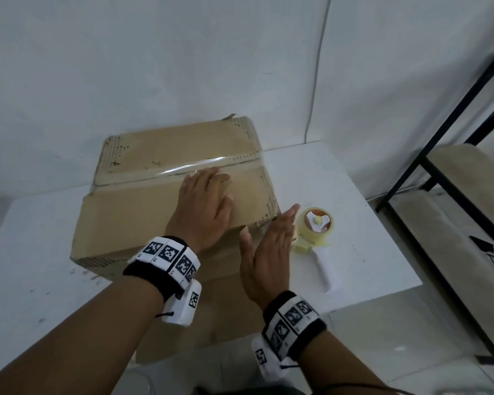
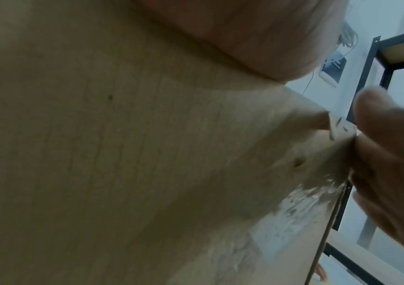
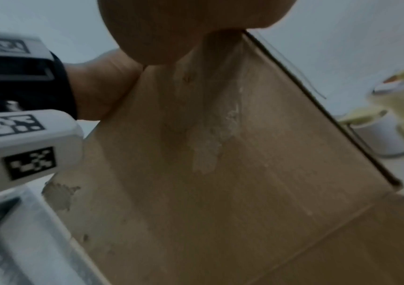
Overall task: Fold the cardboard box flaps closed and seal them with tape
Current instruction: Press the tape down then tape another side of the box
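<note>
Crosswise, tape strip (image 1: pixel 183 168) spans cardboard box (image 1: pixel 131 215) left-to-right.

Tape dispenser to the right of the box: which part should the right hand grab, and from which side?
Grip the tape dispenser by its white handle, which lies flat on the table and points toward the person, away from the roll. Come from above and the near side with the right hand, which is open beside it, wrapping the fingers across the handle. The cutter end likely sits near the roll, so avoid that.
</note>
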